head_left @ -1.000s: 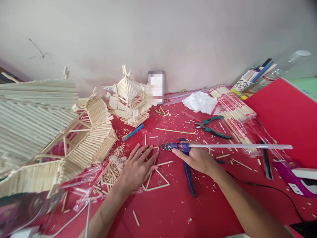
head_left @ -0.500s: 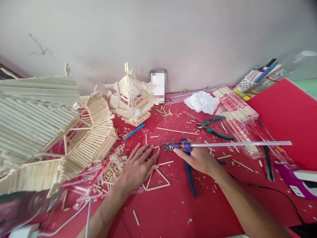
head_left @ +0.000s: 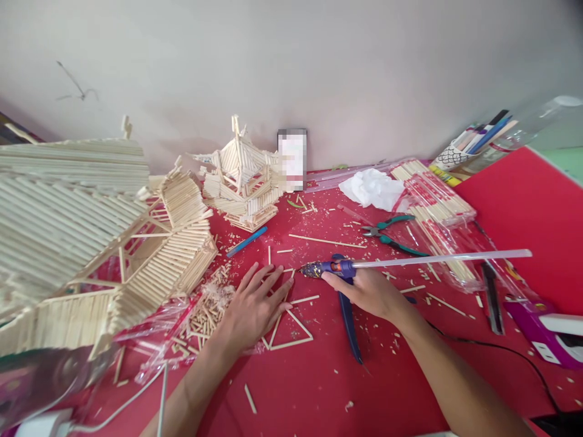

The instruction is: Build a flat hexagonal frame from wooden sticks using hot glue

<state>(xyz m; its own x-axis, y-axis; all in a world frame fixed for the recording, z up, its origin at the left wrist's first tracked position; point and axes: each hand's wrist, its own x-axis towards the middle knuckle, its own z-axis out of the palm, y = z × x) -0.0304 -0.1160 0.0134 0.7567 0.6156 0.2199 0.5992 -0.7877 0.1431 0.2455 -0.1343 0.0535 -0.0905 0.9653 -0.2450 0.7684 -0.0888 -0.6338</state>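
My right hand (head_left: 371, 291) is wrapped round a dark blue hot glue gun (head_left: 339, 270), which lies on its side with a long clear glue stick (head_left: 441, 259) out of its back. Its nozzle points left, close to the joint of thin wooden sticks beside my left fingertips. My left hand (head_left: 257, 300) lies flat on the red tabletop with fingers spread, over part of a small stick frame (head_left: 291, 346). The frame shows triangles of pale sticks; some of it is hidden under the left hand.
Left stands a large stick-built model roof (head_left: 159, 261); a smaller stick pagoda (head_left: 246, 176) is behind. Cut stick pieces (head_left: 207, 318) lie by my left wrist. Green-handled cutting pliers (head_left: 394, 235), packs of sticks (head_left: 432, 194), a box cutter (head_left: 492, 298) and crumpled tissue (head_left: 371, 188) are to the right.
The glue gun has tilted and shifted slightly right, its nozzle a little farther from the stick joint and the glue stick's end higher. My left hand stays in place.
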